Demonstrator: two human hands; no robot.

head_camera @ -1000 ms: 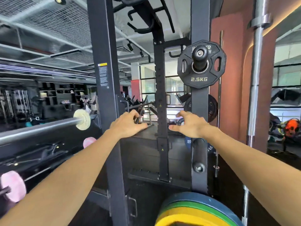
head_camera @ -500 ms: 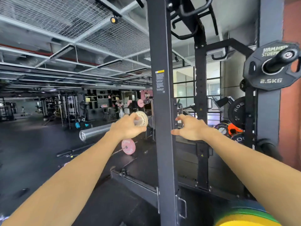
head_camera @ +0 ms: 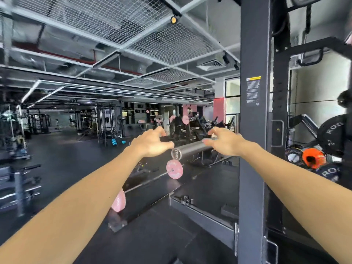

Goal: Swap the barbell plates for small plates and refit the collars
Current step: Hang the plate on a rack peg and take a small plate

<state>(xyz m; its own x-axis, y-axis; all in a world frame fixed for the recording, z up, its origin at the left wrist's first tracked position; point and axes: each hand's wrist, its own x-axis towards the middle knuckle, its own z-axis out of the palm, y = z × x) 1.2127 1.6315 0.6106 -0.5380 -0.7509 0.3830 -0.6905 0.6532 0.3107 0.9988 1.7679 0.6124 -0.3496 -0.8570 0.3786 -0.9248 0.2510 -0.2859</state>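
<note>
Turning left since a second ago, you have left the 2.5 kg plate on the rack peg out of sight; so the small plate is not yet fetched. Your left hand (head_camera: 152, 143) and right hand (head_camera: 223, 142) hover loosely curled, empty, either side of the bare barbell sleeve (head_camera: 192, 148), its end just right of the left hand.

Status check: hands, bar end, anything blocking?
Left hand and right hand open, holding nothing. Bar sleeve bare, no plate or collar. Rack post stands just right of it.
</note>
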